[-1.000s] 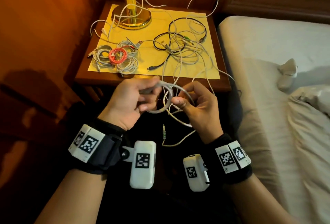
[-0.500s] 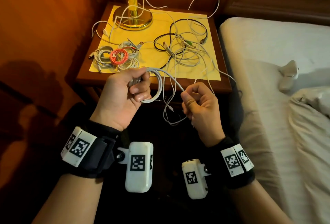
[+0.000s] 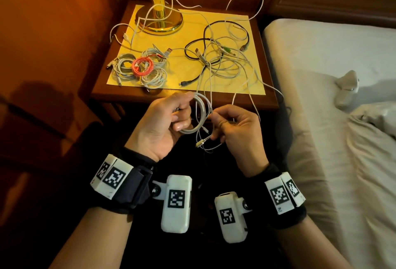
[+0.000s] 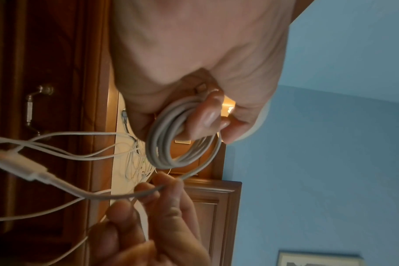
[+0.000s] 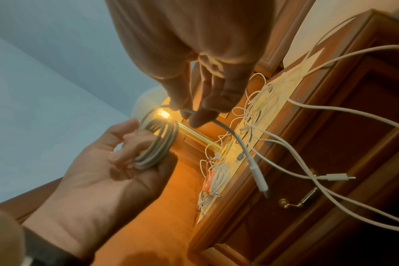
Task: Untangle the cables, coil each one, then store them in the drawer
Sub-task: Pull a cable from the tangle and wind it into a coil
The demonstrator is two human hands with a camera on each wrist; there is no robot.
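My left hand (image 3: 184,111) grips a coil of white cable (image 3: 200,116) of several loops, held in front of the nightstand (image 3: 102,94). The left wrist view shows the fingers (image 4: 207,115) curled through that white cable coil (image 4: 166,144). Just to its right, my right hand (image 3: 216,127) pinches the same cable's loose tail; its plug (image 3: 200,144) hangs below. In the right wrist view the fingertips (image 5: 189,111) pinch the tail beside the coil (image 5: 157,149). A tangle of white cables (image 3: 225,65) with a black cable (image 3: 194,53) lies on the nightstand. The drawer shows only its handle (image 5: 298,201).
Several coiled cables (image 3: 154,75), one of them red (image 3: 142,67), lie at the nightstand's front left on a yellow mat (image 3: 252,88). A brass lamp base (image 3: 159,22) stands at the back. Loose strands hang over the front edge. A bed (image 3: 332,129) is on the right.
My right hand has come up and in toward my left hand, laying more cable onto the coil. The hanging tail is shorter and its plug now dangles just below my right fingers.
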